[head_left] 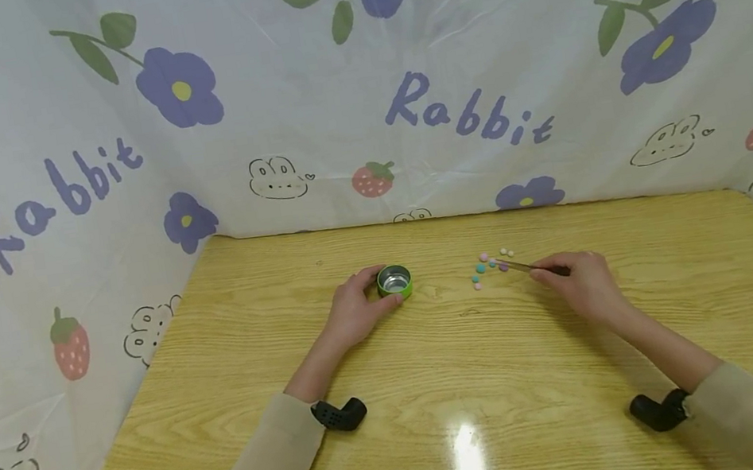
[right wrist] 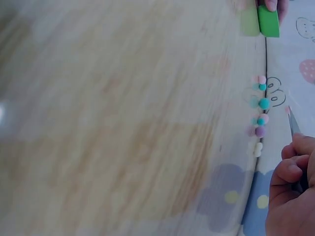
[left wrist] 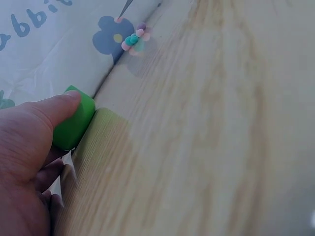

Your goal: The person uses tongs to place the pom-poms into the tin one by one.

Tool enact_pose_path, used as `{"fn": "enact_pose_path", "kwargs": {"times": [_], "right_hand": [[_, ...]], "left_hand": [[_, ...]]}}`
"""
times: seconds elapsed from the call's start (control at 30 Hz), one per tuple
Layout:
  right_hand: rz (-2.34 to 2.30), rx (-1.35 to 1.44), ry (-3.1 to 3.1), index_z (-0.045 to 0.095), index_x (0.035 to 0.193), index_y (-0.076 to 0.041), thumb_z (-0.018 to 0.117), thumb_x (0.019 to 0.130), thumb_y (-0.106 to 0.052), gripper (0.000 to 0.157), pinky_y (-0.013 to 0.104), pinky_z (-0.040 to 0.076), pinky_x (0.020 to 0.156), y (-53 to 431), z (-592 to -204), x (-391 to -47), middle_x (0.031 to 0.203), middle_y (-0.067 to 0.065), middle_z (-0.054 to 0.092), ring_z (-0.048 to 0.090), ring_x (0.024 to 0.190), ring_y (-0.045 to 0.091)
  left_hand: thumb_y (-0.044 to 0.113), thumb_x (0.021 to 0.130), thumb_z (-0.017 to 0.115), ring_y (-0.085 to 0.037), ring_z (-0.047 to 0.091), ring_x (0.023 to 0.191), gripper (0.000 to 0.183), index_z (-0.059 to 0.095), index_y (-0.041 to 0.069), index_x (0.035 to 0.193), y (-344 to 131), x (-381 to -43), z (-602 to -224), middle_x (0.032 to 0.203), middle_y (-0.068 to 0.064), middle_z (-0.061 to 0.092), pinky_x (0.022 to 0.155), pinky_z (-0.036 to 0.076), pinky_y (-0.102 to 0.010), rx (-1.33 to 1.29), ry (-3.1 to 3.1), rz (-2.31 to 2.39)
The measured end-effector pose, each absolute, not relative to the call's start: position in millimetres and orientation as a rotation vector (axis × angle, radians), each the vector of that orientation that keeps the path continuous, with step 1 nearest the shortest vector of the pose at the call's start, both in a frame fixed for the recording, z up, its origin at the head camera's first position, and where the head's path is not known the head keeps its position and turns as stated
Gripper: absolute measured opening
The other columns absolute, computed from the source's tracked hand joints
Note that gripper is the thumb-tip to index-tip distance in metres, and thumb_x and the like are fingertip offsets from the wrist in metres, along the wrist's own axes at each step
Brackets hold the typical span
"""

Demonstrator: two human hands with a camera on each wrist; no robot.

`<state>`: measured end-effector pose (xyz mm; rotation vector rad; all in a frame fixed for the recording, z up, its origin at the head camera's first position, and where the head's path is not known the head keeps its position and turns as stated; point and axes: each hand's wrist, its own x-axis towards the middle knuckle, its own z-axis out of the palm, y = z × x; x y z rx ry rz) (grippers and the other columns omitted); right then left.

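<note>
My left hand point(head_left: 352, 309) curls its thumb and fingers round a small round tin point(head_left: 395, 282), green outside and silvery inside, standing on the table with its open top up. In the left wrist view the thumb presses the tin's green wall point(left wrist: 78, 120). My right hand point(head_left: 582, 285) pinches a pair of tweezers point(head_left: 529, 267) pointing left. At the tweezer tips a small pink ball point(right wrist: 287, 109) shows above the table in the right wrist view. Several small balls lie below, including a teal ball point(head_left: 481, 268), a purple ball point(right wrist: 260, 131) and white balls point(head_left: 507, 253).
A wood-grain table point(head_left: 399, 392) spreads beneath both hands. White cloth point(head_left: 302, 117) printed with flowers, rabbits and strawberries hangs behind and at the sides. Black wrist devices point(head_left: 340, 415) sit at both sleeve cuffs. Light glares on the table's near part.
</note>
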<state>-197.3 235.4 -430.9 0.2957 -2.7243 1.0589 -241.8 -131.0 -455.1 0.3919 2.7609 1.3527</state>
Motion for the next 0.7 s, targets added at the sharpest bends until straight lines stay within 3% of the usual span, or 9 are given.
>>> {"fn": "enact_pose_path", "kwargs": {"times": [0.4, 0.7], "right_hand": [[1.107, 0.341, -2.732, 0.079, 0.107, 0.002, 0.073, 0.097, -0.01, 0.017, 0.024, 0.048, 0.055, 216.3, -420.7, -202.8, 0.095, 0.017, 0.076, 0.067, 0.075, 0.022], [1.183, 0.394, -2.705, 0.078, 0.105, 0.004, 0.074, 0.096, -0.008, 0.016, 0.023, 0.05, 0.055, 199.6, -420.7, -207.8, 0.096, 0.018, 0.076, 0.07, 0.077, 0.025]], "left_hand": [[0.03, 0.092, 0.08, -0.035, 0.049, 0.137, 0.065, 0.054, 0.006, 0.147, -132.6, -243.7, -457.8, 0.144, -0.015, 0.059, 0.115, 0.039, -0.05, 0.394, 2.77, 1.339], [0.032, 0.092, 0.08, -0.035, 0.048, 0.138, 0.067, 0.053, 0.006, 0.148, -132.6, -243.3, -457.9, 0.145, -0.015, 0.057, 0.116, 0.038, -0.05, 0.392, 2.775, 1.32]]}}
